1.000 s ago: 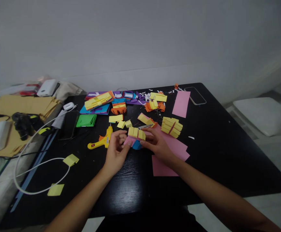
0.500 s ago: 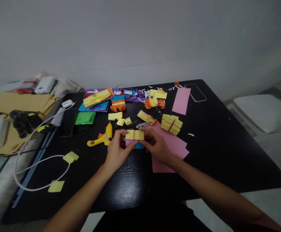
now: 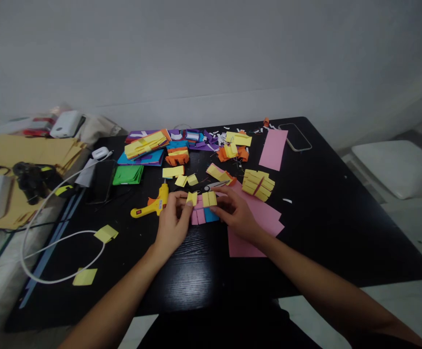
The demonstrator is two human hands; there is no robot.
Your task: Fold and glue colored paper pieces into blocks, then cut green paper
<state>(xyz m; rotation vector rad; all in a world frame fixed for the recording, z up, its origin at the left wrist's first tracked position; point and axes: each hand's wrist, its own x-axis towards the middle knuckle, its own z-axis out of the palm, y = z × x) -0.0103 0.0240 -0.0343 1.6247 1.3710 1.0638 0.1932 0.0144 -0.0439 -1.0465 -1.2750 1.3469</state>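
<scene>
Over the black table, a small folded-paper block (image 3: 198, 216) with pink, blue and yellow squares is between my hands. My left hand (image 3: 172, 220) pinches a small yellow folded paper piece (image 3: 192, 198) at the block's upper left. At the other side, my right hand (image 3: 239, 217) grips the block near its yellow pair of folds, fingers partly hidden behind it. Left of my hands lies a yellow glue gun (image 3: 156, 204). Scissors (image 3: 216, 185) lie just beyond them. A larger yellow slatted paper piece (image 3: 257, 184) rests to the right.
Pink sheets (image 3: 254, 223) lie partly under my right forearm. Colored paper stacks, green paper (image 3: 128, 175) and scraps fill the table's far side. A white cable (image 3: 61, 281) loops at left near yellow paper squares (image 3: 106, 233). A phone (image 3: 101, 182) lies there too.
The yellow piece at left has separated from the yellow row and tilted in my left hand, exposing pink beneath. My left hand has shifted slightly left; the right stays nearly in place.
</scene>
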